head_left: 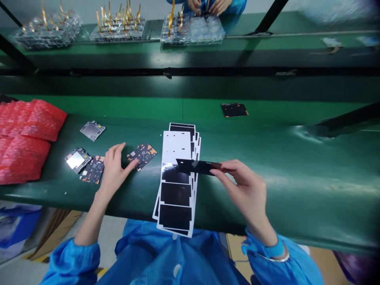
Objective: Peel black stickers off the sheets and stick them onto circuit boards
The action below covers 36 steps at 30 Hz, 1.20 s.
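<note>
Between thumb and fingers, my right hand (245,186) pinches a thin black sticker (200,166) by its right end. It hovers above a stack of white backing sheets (175,143) bearing rows of black stickers (175,194). My left hand (114,168) has its fingers spread, the thumb at the lower edge of a black and orange circuit board (145,155). Another such board (94,170) lies partly behind the left wrist, beside a board with a shiny metal shield (78,159). Farther back sits a second shielded board (92,130).
Red bubble-wrap packs (26,138) are piled at the left. A black-covered board (234,110) lies at the back of the green bench (297,166). Trays with upright orange strips (118,29) stand on the raised shelf, where another person's hands (209,6) work. A dark post (347,122) rises at right.
</note>
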Each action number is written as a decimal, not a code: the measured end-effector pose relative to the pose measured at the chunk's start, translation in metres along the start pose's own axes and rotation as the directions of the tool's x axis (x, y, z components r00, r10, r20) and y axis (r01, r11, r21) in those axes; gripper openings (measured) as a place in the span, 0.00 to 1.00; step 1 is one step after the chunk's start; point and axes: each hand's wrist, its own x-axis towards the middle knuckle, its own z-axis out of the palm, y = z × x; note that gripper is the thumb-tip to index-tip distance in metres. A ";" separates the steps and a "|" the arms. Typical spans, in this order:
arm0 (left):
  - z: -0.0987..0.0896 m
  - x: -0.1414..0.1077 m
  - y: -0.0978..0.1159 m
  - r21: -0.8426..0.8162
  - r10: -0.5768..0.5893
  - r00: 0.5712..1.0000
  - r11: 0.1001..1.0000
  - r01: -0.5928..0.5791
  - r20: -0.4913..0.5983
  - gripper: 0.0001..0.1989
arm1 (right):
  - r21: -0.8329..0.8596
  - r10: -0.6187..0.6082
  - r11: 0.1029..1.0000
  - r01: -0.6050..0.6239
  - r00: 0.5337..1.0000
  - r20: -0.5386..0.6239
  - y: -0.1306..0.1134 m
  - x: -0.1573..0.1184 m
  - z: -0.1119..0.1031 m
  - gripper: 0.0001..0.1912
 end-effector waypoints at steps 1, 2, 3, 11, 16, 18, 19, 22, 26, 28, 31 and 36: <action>0.003 -0.005 0.002 -0.007 -0.007 1.000 1.000 0.007 0.026 0.37 | 0.047 0.051 0.998 -0.051 0.999 0.002 0.000 0.001 0.000 0.05; 0.005 -0.011 0.004 -0.015 -0.016 0.999 1.000 0.017 0.044 0.39 | 0.099 0.098 0.990 -0.098 0.995 0.007 0.000 0.002 0.001 0.06; 0.006 -0.016 0.006 -0.027 -0.027 0.998 0.999 0.029 0.051 0.40 | 0.153 0.140 0.978 -0.140 0.990 0.016 -0.001 0.003 0.002 0.07; -0.021 -0.036 0.044 -0.379 0.085 0.994 0.919 -0.104 -0.068 0.46 | 0.416 0.220 0.867 -0.273 0.960 0.172 -0.024 0.015 0.000 0.10; -0.049 -0.035 0.091 -0.596 0.317 0.940 0.734 -0.327 -0.126 0.51 | 0.451 0.142 0.858 -0.244 0.958 0.248 -0.053 0.017 -0.005 0.09; -0.053 -0.030 0.104 -0.628 0.354 0.922 0.684 -0.370 -0.158 0.52 | 0.446 0.110 0.868 -0.218 0.961 0.255 -0.063 0.018 -0.006 0.08; -0.054 -0.027 0.108 -0.630 0.370 0.910 0.666 -0.399 -0.186 0.52 | 0.441 0.089 0.876 -0.196 0.964 0.252 -0.067 0.018 -0.006 0.08; -0.055 -0.022 0.113 -0.609 0.420 0.869 0.627 -0.486 -0.261 0.55 | 0.391 0.050 0.911 -0.135 0.974 0.220 -0.070 0.016 -0.009 0.07; -0.055 -0.021 0.112 -0.626 0.429 0.865 0.607 -0.489 -0.259 0.55 | 0.344 0.061 0.929 -0.138 0.973 0.224 -0.069 0.013 -0.014 0.08; -0.055 -0.021 0.112 -0.639 0.428 0.870 0.603 -0.477 -0.246 0.55 | 0.361 0.083 0.916 -0.175 0.963 0.257 -0.068 0.012 -0.016 0.08; -0.055 -0.021 0.112 -0.639 0.434 0.868 0.603 -0.478 -0.241 0.56 | 0.388 0.117 0.893 -0.226 0.951 0.286 -0.067 0.011 -0.018 0.08; -0.054 -0.020 0.112 -0.651 0.458 0.860 0.585 -0.484 -0.228 0.56 | 0.381 0.130 0.894 -0.235 0.951 0.281 -0.064 0.012 -0.020 0.09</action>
